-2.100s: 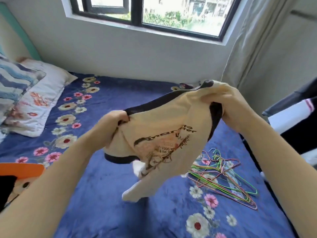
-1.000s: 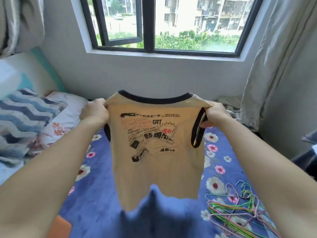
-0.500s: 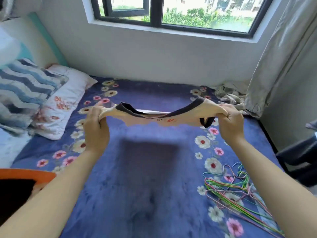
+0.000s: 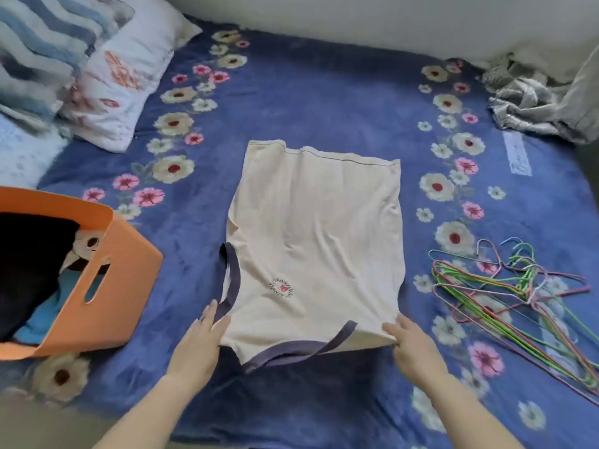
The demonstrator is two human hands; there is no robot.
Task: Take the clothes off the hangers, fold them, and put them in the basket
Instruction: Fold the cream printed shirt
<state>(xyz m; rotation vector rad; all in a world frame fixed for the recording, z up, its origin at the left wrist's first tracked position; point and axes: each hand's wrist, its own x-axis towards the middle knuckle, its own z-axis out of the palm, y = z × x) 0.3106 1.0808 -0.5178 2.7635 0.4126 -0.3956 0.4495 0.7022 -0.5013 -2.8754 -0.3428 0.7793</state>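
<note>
The cream top [image 4: 314,241] lay spread flat in the middle of the bed [image 4: 324,92], on a blue cover printed with flowers. Its hem pointed to the far side and its neck to the near side. The dark trim [image 4: 291,351] of the neck ran along the near edge, and more trim ringed the armhole at the near left. A small red and black print [image 4: 281,287] showed on the cloth, left of the middle.

The left hand [image 4: 197,341] rested at the near left corner of the top, its fingers straight and unclenched, with the tips touching the armhole trim. The right hand [image 4: 411,348] rested at the near right corner, with its fingers laid loosely on the cloth's edge. Neither hand was clenched. It could not be told whether either thumb was tucked under the cloth.

The orange basket [image 4: 129,280] stood on the bed to the left of the top, apart from it, with a slot handle in its right wall. A black garment [image 4: 29,264] and a blue one [image 4: 42,322] lay inside it. The hangers [image 4: 518,293], thin wire ones in green, pink and pale blue, lay in a loose heap on the cover to the right, well apart from the top.

A floral pillow [image 4: 126,69] and a striped cushion [image 4: 39,43] sat at the far left. A crumpled grey cloth [image 4: 534,105] lay at the far right corner.
</note>
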